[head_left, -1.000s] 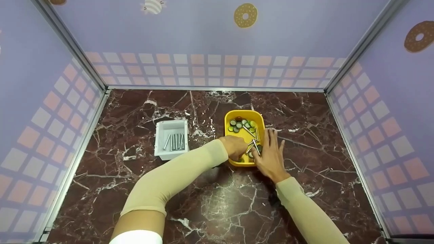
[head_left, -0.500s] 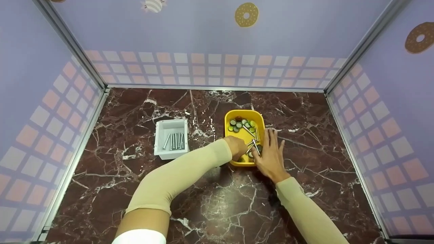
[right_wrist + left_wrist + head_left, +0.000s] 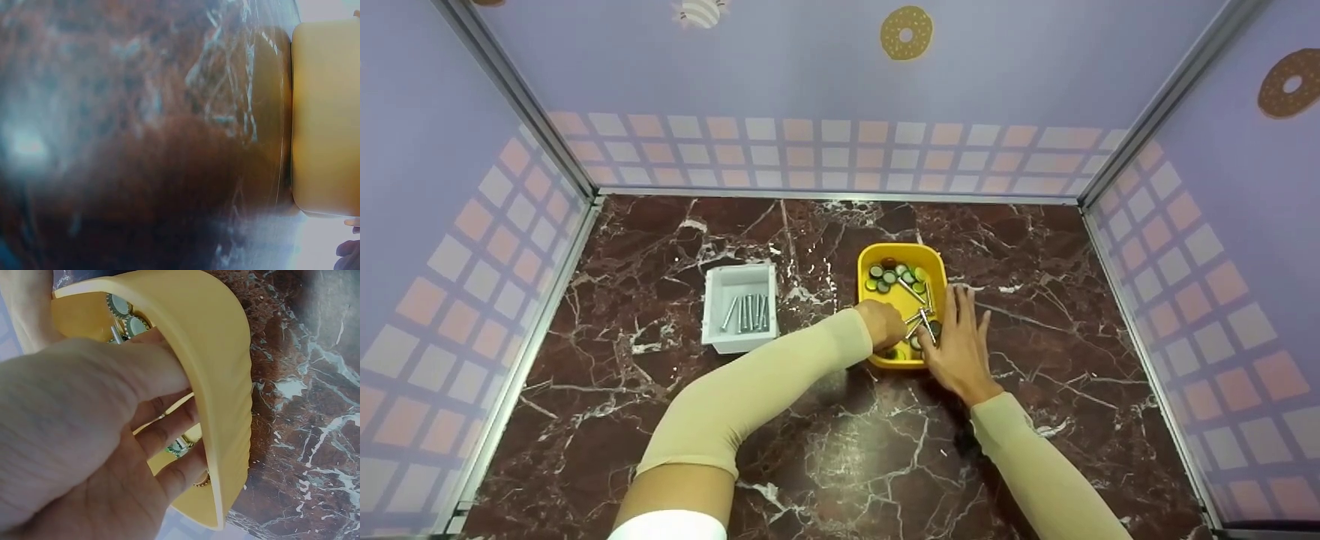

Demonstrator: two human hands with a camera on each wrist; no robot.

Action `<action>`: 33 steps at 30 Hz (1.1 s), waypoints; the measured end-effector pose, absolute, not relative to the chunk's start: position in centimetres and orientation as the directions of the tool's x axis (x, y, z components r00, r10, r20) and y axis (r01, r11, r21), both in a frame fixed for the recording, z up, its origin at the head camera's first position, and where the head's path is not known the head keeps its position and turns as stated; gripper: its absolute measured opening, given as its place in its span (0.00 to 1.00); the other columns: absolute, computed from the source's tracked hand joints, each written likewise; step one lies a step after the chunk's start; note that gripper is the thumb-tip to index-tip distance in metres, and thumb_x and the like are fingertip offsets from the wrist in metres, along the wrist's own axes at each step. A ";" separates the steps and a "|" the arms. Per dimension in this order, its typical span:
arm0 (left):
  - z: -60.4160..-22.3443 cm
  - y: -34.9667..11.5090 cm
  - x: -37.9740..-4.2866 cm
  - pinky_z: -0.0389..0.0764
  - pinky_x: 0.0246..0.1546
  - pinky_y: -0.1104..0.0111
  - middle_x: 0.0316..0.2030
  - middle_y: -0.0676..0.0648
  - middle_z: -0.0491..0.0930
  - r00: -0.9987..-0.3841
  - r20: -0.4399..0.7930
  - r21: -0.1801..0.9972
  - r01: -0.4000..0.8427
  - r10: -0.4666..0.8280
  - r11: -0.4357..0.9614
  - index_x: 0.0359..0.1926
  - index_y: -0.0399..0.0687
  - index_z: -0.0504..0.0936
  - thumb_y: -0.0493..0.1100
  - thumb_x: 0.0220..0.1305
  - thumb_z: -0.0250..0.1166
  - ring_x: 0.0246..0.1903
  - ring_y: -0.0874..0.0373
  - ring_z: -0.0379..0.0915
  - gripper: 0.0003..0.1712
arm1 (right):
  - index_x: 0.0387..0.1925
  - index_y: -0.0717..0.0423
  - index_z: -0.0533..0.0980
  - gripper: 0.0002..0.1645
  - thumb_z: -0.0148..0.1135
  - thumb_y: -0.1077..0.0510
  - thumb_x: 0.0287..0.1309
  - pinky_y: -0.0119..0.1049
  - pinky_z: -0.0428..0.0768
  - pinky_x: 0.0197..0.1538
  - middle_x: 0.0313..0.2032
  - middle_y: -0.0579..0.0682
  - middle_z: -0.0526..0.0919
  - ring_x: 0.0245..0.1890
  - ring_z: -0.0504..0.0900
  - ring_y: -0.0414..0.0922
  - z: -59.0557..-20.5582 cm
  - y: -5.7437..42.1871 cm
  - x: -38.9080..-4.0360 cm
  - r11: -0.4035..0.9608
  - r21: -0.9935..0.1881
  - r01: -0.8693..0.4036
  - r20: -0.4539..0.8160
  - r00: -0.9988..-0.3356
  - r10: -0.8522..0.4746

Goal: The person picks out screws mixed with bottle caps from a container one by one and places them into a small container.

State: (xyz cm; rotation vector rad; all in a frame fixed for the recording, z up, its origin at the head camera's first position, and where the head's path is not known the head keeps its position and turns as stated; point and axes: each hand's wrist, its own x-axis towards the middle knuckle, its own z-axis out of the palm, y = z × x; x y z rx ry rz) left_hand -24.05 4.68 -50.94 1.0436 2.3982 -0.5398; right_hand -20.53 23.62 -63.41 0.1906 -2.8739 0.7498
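Observation:
In the head view, a yellow plastic bin (image 3: 901, 300) holds several bottle caps (image 3: 889, 277) and several silver bolts (image 3: 912, 290). My left hand (image 3: 883, 326) reaches into its near left part; the left wrist view shows the bent fingers (image 3: 169, 430) going in behind the bin wall. Their tips are hidden, so whether they pinch anything cannot be seen. My right hand (image 3: 958, 352) holds the bin's right side, thumb over the rim beside the bolts and fingers laid along the outside. The right wrist view shows mostly tabletop and the bin's outer wall (image 3: 326, 118).
A white bin (image 3: 740, 274) stands to the left on the dark red marbled tabletop (image 3: 855, 450), with several bolts (image 3: 751, 313) lying in it. Patterned panels (image 3: 810, 90) rise at the back and both sides. My left forearm passes just in front of the white bin.
Over the last second my left forearm has shifted slightly right, while the hand stays in the yellow bin. The right hand and both bins have hardly moved.

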 end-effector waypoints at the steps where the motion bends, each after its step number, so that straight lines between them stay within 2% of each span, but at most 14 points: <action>1: -51.1 4.7 -24.3 0.94 0.63 0.58 0.62 0.47 0.95 -0.599 -0.561 -0.164 0.757 0.571 0.633 0.58 0.51 0.95 0.41 0.81 0.71 0.59 0.53 0.91 0.11 | 0.94 0.66 0.49 0.58 0.59 0.39 0.81 0.85 0.41 0.90 0.93 0.72 0.51 0.94 0.47 0.73 -63.4 23.6 -20.5 0.866 -0.473 -0.165 0.190 -0.978 -0.082; 4: -52.2 5.1 -25.2 0.95 0.56 0.59 0.55 0.49 0.95 -0.577 -0.578 -0.156 0.772 0.576 0.616 0.50 0.52 0.95 0.43 0.75 0.76 0.49 0.54 0.87 0.07 | 0.94 0.66 0.48 0.58 0.59 0.39 0.81 0.84 0.41 0.90 0.93 0.72 0.51 0.95 0.47 0.73 -63.3 23.6 -20.5 0.865 -0.475 -0.164 0.189 -0.979 -0.083; 6: -54.7 5.2 -26.9 0.92 0.42 0.59 0.43 0.51 0.93 -0.541 -0.583 -0.127 0.797 0.606 0.590 0.38 0.53 0.94 0.41 0.70 0.76 0.39 0.54 0.81 0.02 | 0.94 0.66 0.49 0.58 0.59 0.38 0.81 0.84 0.41 0.90 0.93 0.72 0.51 0.95 0.47 0.73 -63.3 23.6 -20.5 0.864 -0.476 -0.164 0.188 -0.979 -0.082; 9: -56.8 5.1 -28.5 0.84 0.32 0.59 0.33 0.53 0.87 -0.493 -0.595 -0.066 0.817 0.635 0.572 0.28 0.57 0.91 0.40 0.64 0.77 0.33 0.54 0.74 0.08 | 0.93 0.67 0.50 0.58 0.59 0.38 0.81 0.85 0.42 0.90 0.93 0.72 0.51 0.94 0.47 0.74 -63.3 23.6 -20.6 0.862 -0.478 -0.166 0.192 -0.978 -0.082; 11: -56.8 4.5 -28.8 0.79 0.30 0.61 0.33 0.52 0.88 -0.463 -0.590 0.001 0.819 0.662 0.574 0.28 0.56 0.92 0.38 0.66 0.76 0.32 0.55 0.74 0.10 | 0.93 0.67 0.50 0.58 0.59 0.38 0.81 0.85 0.42 0.90 0.93 0.72 0.52 0.94 0.48 0.74 -63.3 23.5 -20.6 0.863 -0.476 -0.168 0.194 -0.977 -0.083; 14: -53.8 3.7 -27.1 0.78 0.33 0.65 0.38 0.51 0.91 -0.464 -0.573 0.062 0.797 0.676 0.600 0.37 0.52 0.96 0.37 0.70 0.76 0.34 0.56 0.75 0.06 | 0.93 0.68 0.50 0.58 0.59 0.39 0.81 0.85 0.42 0.89 0.93 0.72 0.52 0.94 0.48 0.74 -63.3 23.5 -20.6 0.864 -0.473 -0.171 0.196 -0.977 -0.086; 18: -52.1 2.9 -26.0 0.72 0.33 0.67 0.39 0.50 0.90 -0.473 -0.527 0.108 0.787 0.706 0.607 0.43 0.50 0.96 0.36 0.72 0.75 0.35 0.56 0.73 0.05 | 0.93 0.68 0.50 0.58 0.60 0.39 0.81 0.85 0.43 0.89 0.92 0.73 0.52 0.94 0.48 0.74 -63.3 23.6 -20.6 0.866 -0.469 -0.170 0.197 -0.977 -0.085; 21: -51.7 2.5 -25.6 0.79 0.38 0.65 0.45 0.48 0.94 -0.455 -0.502 0.133 0.799 0.736 0.586 0.47 0.50 0.97 0.37 0.73 0.76 0.39 0.53 0.79 0.07 | 0.93 0.68 0.50 0.58 0.60 0.39 0.81 0.85 0.43 0.89 0.92 0.73 0.52 0.94 0.48 0.74 -63.3 23.7 -20.6 0.868 -0.466 -0.168 0.195 -0.977 -0.084; 25: -51.4 2.3 -25.6 0.91 0.57 0.56 0.56 0.44 0.96 -0.436 -0.478 0.159 0.811 0.762 0.563 0.54 0.50 0.97 0.38 0.76 0.77 0.53 0.46 0.91 0.10 | 0.94 0.67 0.48 0.59 0.59 0.39 0.81 0.85 0.42 0.90 0.93 0.72 0.51 0.94 0.47 0.74 -63.4 23.7 -20.5 0.869 -0.467 -0.165 0.184 -0.979 -0.087; 28: -51.2 2.2 -25.7 0.90 0.65 0.52 0.61 0.42 0.95 -0.437 -0.466 0.173 0.808 0.769 0.563 0.58 0.52 0.96 0.40 0.78 0.76 0.61 0.43 0.91 0.12 | 0.94 0.66 0.48 0.59 0.59 0.38 0.82 0.84 0.41 0.90 0.93 0.72 0.50 0.95 0.46 0.73 -63.3 23.7 -20.5 0.867 -0.471 -0.163 0.178 -0.980 -0.087; 33: -50.8 1.7 -26.0 0.89 0.68 0.53 0.60 0.42 0.95 -0.458 -0.409 0.213 0.794 0.790 0.570 0.57 0.50 0.96 0.37 0.79 0.74 0.62 0.42 0.90 0.12 | 0.94 0.67 0.48 0.59 0.58 0.37 0.82 0.85 0.41 0.90 0.93 0.72 0.51 0.94 0.46 0.74 -63.3 23.7 -20.6 0.866 -0.472 -0.163 0.180 -0.980 -0.087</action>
